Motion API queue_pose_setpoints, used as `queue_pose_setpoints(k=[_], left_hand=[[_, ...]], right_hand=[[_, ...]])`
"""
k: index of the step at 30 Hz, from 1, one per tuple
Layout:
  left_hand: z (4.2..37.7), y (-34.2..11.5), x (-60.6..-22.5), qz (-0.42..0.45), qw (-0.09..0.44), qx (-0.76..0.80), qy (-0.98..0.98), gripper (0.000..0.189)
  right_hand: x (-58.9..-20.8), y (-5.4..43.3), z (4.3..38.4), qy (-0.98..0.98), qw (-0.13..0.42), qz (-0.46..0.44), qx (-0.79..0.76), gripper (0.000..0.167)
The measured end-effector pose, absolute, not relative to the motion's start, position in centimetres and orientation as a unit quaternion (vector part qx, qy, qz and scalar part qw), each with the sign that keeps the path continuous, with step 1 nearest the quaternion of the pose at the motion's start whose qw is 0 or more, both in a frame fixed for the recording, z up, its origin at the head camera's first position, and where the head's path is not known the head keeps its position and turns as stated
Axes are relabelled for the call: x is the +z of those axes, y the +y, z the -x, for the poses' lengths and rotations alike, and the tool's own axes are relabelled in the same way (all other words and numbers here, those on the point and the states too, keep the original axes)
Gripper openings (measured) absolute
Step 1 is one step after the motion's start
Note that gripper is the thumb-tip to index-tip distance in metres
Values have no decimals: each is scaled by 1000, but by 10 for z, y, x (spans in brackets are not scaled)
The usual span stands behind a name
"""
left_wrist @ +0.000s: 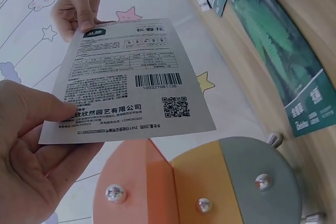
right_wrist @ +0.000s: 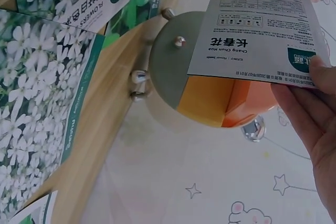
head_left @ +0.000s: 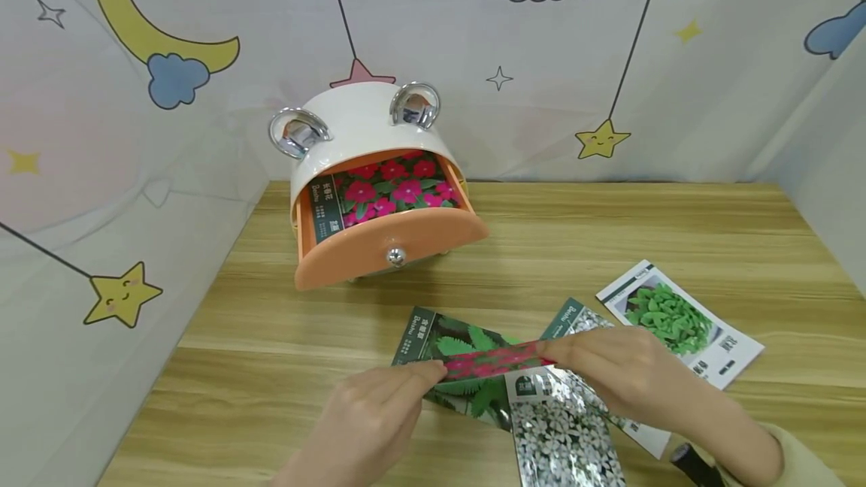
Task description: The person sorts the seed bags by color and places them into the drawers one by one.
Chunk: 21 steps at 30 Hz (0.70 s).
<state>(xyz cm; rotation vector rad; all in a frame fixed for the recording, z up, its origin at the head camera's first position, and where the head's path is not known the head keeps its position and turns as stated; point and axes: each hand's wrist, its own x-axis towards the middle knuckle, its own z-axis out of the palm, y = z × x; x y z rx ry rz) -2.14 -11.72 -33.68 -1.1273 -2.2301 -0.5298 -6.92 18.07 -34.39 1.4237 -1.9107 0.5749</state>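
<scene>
Both hands hold a seed packet (head_left: pixel 494 361) with pink flowers, tilted nearly edge-on in the head view. Its white printed back (left_wrist: pixel 126 77) with a barcode shows in both wrist views. My left hand (head_left: pixel 368 412) pinches one end between thumb and fingers; my right hand (head_left: pixel 636 374) pinches the other. Below it on the table lie a green-leaf packet (head_left: pixel 467 404) and white-flower packets (head_left: pixel 568 434). Behind stands a white rounded drawer box (head_left: pixel 365 115) with chrome ears. Its orange drawer (head_left: pixel 386 243) is pulled out, with a pink-flower packet (head_left: pixel 399 186) lying inside.
A white-bordered packet (head_left: pixel 676 322) with green leaves lies at the right of the wooden table (head_left: pixel 271 382). Near the right sleeve (head_left: pixel 791 449) is a black cylindrical thing (head_left: pixel 697 464). A patterned cloth (head_left: pixel 473 119) hangs behind the table. Yellow and grey drawers (left_wrist: pixel 262 166) sit below the orange one.
</scene>
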Motion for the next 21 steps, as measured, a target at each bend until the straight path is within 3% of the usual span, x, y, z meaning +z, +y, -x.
queue_pose_setpoints(k=[9,21], left_hand=[[20,-122,-323,429,309,-197,-826,39],[25,-124,-305,478,420,-238,-733,25]], right_hand=[[-331,182,65,-739,352,-537,202,41],[-298,175,64,-670,405,-567,256,42]])
